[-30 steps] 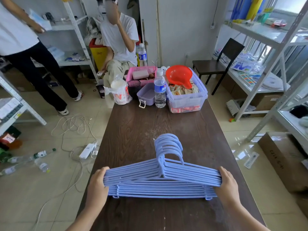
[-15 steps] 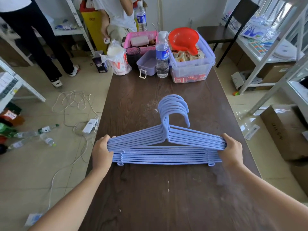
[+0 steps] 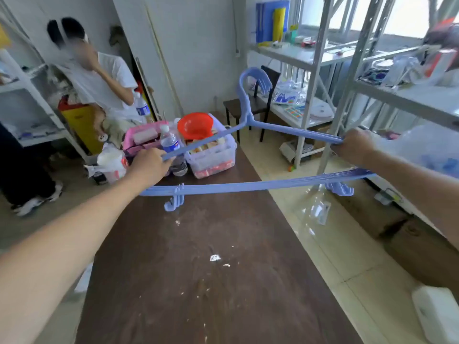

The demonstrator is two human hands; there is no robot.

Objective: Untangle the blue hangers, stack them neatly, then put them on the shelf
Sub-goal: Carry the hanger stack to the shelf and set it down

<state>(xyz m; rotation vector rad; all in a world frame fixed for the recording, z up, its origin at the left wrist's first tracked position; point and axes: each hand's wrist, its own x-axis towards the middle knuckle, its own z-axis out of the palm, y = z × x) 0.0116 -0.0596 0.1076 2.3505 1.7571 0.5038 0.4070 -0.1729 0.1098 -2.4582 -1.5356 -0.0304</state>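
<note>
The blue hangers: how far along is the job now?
Done: the blue hangers form one aligned stack. In hand: the left hand and right hand grip its two ends and hold it in the air above the brown table. Left: placing it on the metal shelf at the right.

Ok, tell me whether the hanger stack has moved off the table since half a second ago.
Yes. The hanger stack, gripped at both ends, is lifted above the brown table, its right end swung out beyond the table's right edge.
</note>
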